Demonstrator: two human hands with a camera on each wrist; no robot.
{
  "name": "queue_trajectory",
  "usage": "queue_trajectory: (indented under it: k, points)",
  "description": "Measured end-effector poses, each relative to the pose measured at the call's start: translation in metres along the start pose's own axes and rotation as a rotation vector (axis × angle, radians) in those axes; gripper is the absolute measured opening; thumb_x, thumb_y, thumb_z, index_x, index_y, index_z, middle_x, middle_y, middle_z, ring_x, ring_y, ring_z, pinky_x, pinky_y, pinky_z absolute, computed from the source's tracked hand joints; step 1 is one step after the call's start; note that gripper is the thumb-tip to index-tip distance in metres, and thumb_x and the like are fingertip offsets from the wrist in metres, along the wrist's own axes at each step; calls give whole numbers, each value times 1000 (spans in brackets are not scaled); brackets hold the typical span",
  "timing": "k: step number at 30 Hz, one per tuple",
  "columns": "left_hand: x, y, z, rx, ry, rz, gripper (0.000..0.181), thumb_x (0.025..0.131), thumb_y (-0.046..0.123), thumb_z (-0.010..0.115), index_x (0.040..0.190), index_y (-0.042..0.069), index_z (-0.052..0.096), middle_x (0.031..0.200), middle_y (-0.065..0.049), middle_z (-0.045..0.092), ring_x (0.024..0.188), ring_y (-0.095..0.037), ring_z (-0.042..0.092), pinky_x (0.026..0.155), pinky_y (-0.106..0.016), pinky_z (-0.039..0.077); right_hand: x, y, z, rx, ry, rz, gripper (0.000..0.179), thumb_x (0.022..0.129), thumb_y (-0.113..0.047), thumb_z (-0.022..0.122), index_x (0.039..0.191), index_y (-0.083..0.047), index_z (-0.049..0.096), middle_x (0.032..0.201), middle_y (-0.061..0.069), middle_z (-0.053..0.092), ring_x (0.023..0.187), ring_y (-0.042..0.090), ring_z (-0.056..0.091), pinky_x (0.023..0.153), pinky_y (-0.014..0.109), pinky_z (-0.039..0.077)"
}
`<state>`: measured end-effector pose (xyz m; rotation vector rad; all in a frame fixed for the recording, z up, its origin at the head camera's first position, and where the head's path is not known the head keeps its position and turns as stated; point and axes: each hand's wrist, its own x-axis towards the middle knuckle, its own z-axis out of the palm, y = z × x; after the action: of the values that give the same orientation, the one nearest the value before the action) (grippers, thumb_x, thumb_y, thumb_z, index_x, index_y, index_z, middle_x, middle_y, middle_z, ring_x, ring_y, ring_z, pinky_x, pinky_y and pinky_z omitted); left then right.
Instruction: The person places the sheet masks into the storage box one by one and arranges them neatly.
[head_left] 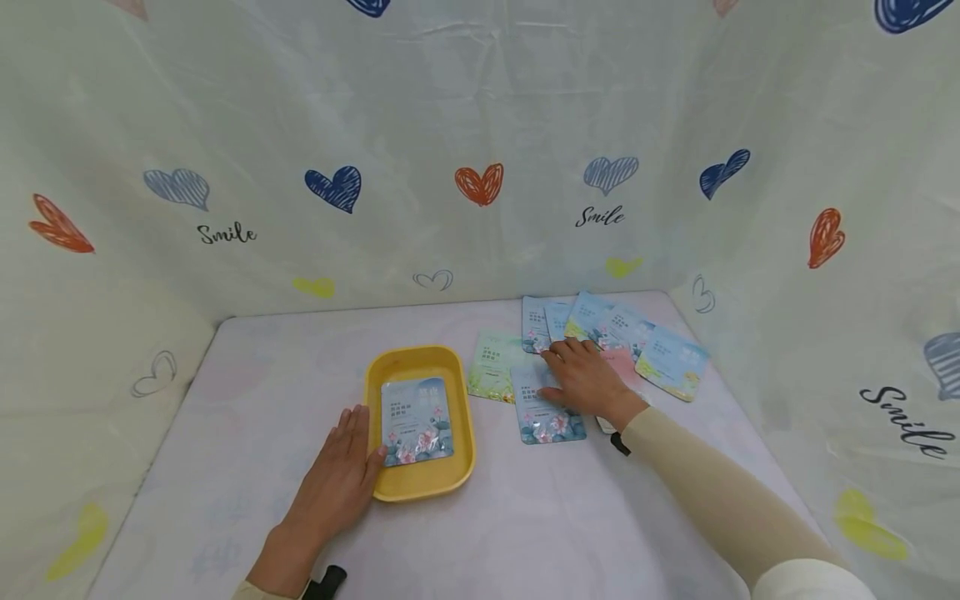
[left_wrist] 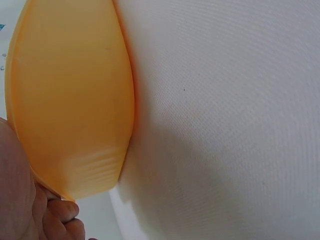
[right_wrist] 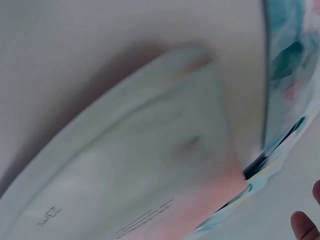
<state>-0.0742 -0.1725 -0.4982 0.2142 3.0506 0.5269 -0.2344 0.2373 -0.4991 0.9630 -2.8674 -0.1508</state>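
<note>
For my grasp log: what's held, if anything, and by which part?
No clear hold: left hand touches yellow tray's rim; whether right hand pinches a packet is unclear.

Heart-printed curtain (head_left: 420,92) behind white table (head_left: 600,525)

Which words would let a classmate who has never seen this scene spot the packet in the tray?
On the white table, find the yellow tray beside the left hand. Inside lies a flat blue packet with pink flowers near its lower edge. Other blue packets lie to the right, but this is the only packet in the tray.
</note>
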Motion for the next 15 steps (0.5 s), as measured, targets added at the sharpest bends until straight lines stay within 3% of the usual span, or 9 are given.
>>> queue_trajectory:
  k: [4, 15]
  points:
    - [0, 0, 0, -5, 0, -5, 74, 113, 34, 46, 163, -11, 16, 171, -28, 23, 161, -46, 17, 129, -61, 21, -2, 7, 4, 31, -41, 20, 79, 96, -66, 66, 151, -10, 55, 146, 11, 57, 134, 34, 49, 119, 57, 40]
    - [-1, 0, 0, 6, 7, 5, 74, 113, 34, 47, 163, -12, 17, 170, -29, 24, 161, -46, 19, 129, -61, 22, -3, 12, 16, 25, -105, 31, 88, 93, -79, 57, 153, -14, 54, 145, 12, 54, 132, 36, 47, 116, 55, 40]
